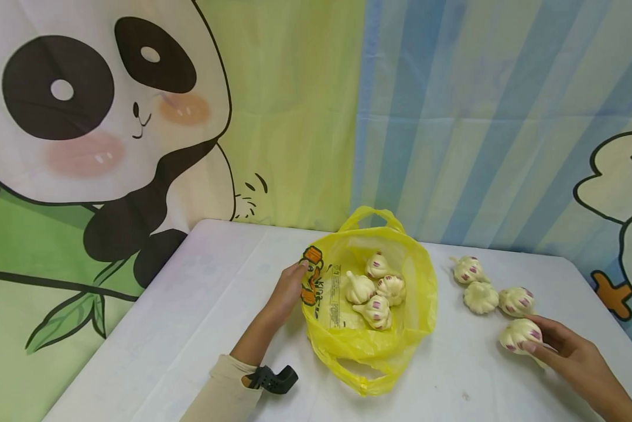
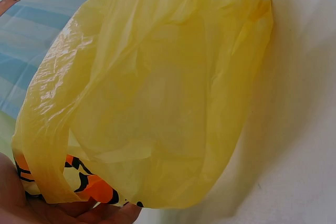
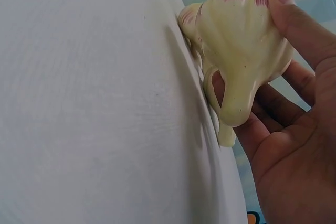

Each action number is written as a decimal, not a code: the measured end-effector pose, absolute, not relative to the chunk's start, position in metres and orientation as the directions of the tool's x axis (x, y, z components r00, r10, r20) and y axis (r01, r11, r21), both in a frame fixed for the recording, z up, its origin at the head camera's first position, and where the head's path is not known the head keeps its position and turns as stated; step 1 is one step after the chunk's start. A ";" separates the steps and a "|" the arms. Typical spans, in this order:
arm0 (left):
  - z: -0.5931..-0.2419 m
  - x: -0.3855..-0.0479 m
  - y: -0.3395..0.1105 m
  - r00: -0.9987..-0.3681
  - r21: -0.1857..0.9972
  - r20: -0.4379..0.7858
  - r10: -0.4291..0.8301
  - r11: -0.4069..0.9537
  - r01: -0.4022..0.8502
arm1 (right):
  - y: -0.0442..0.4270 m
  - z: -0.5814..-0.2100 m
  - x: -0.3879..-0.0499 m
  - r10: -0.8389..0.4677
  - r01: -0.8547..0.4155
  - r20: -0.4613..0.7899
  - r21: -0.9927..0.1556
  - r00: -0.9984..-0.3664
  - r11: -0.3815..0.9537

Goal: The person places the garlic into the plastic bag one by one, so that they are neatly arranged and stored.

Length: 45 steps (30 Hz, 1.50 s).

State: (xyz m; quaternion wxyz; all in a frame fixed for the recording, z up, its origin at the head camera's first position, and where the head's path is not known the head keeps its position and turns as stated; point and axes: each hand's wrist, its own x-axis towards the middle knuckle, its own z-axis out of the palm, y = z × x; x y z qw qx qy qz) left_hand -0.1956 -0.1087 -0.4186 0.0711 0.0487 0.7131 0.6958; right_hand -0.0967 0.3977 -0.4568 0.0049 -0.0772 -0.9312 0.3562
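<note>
A yellow plastic bag point(image 1: 368, 346) stands with its mouth spread on the white table; several garlic bulbs point(image 1: 377, 312) lie inside. At its left rim my left hand point(image 1: 289, 293) pinches the plastic, and in the left wrist view the fingers of that hand point(image 2: 68, 211) are at the printed edge of the bag point(image 2: 157, 103). To the right, my right hand point(image 1: 574, 357) grips a garlic bulb point(image 1: 520, 336) between thumb and fingers. The right wrist view shows this bulb point(image 3: 239, 40), stem down, in the hand point(image 3: 289, 145). Three other bulbs point(image 1: 516, 301) lie just beyond it.
The white table point(image 1: 215, 281) extends on both sides of the bag. Behind it hangs a printed cloth point(image 1: 294, 117) with a panda at the left and blue stripes at the right. A black strap mount point(image 1: 276, 380) is on my left wrist.
</note>
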 end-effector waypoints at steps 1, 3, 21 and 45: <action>-0.418 -0.196 -0.109 -0.985 0.999 -0.033 0.167 0.028 -0.029 | 0.396 -0.455 -0.096 0.146 0.137 -0.041 -0.661 -0.988 0.738; -0.419 -0.196 -0.109 -0.986 0.999 -0.037 0.165 0.034 -0.031 | 0.394 -0.452 -0.095 0.144 0.129 -0.033 -0.663 -0.989 0.737; -0.419 -0.198 -0.107 -0.985 0.999 -0.039 0.168 0.043 -0.032 | 0.371 -0.439 -0.093 0.073 0.073 -0.031 -0.722 -0.997 0.688; -0.419 -0.195 -0.108 -0.980 0.999 -0.039 0.193 0.014 -0.037 | 0.335 -0.401 -0.108 -0.016 -0.084 0.098 -0.745 -0.995 0.662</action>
